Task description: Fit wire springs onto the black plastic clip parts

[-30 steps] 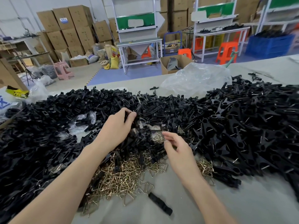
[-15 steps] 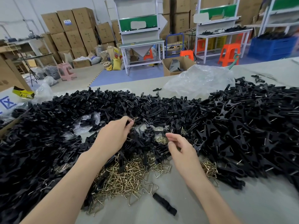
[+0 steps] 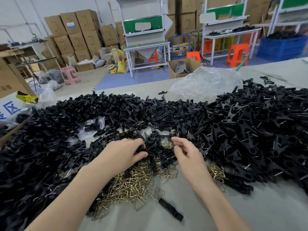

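The person's left grip (image 3: 124, 154), at centre frame, is closed, fingers and thumb curled round a few black clip parts (image 3: 66, 130) at the near edge of the heap, probably to pull one free for fitting. The right grip (image 3: 188, 155), just right of it, has thumb and forefinger drawn close together above a small cluster of wire springs (image 3: 130, 185). Whether it already pinches a spring is too small to tell. Both work close together, likely so that part and spring meet without a long reach.

The brass-coloured springs lie in a loose pile at lower centre, directly in front of the person and between the forearms. The bare clip parts spread across the left and middle of the frame. The heap at the right (image 3: 250, 130) shows wire glinting on many pieces, so these look like finished ones set aside. One lone black part (image 3: 170, 209) lies apart near the bottom.

The grey surface (image 3: 258, 214) also carries a crumpled clear plastic bag (image 3: 205, 84) at upper centre-right. Beyond are stacked cardboard boxes (image 3: 75, 30) at upper left, white workstations (image 3: 145, 45), orange stools (image 3: 237, 54) and a blue crate (image 3: 283, 47) at upper right.
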